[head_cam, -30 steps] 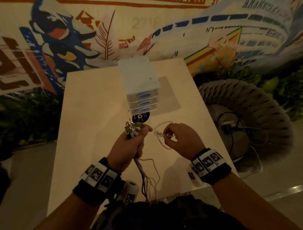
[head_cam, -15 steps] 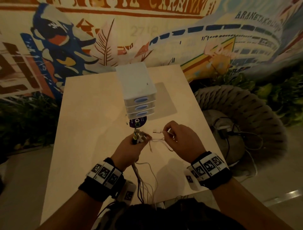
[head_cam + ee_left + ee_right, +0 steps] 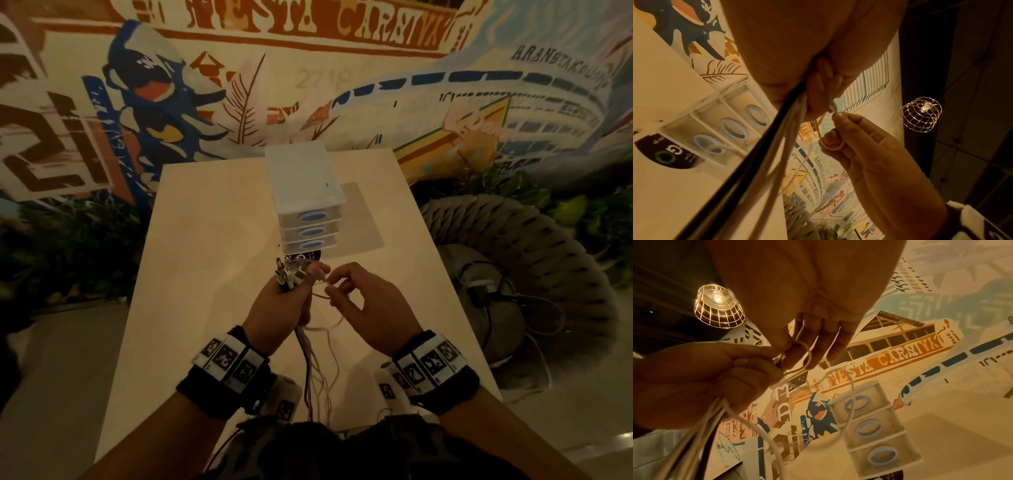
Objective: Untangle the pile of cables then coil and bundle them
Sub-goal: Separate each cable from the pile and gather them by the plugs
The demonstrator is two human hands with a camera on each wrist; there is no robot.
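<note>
My left hand [image 3: 286, 306] grips a bundle of cables [image 3: 310, 363] above the table; their plugs [image 3: 291, 272] stick up out of the fist and the loose ends hang down toward my body. In the left wrist view a black cable and several white ones [image 3: 777, 129] run out under the palm. My right hand [image 3: 356, 301] pinches a thin white cable [image 3: 327, 282] beside the left thumb. That thin cable [image 3: 805, 353] loops around the right fingers in the right wrist view, and the thin cable loop [image 3: 828, 142] shows again in the left wrist view.
A small white drawer unit [image 3: 306, 202] with three blue-handled drawers stands on the pale table [image 3: 205, 240] just beyond my hands, with a dark round sticker [image 3: 308, 256] at its foot. A woven chair [image 3: 534, 274] with more cables stands right of the table. A mural wall lies behind.
Both hands moved closer together and slightly away from my body. The right hand brought the thin white cable's end up to the left thumb, and its wide loop has shrunk.
</note>
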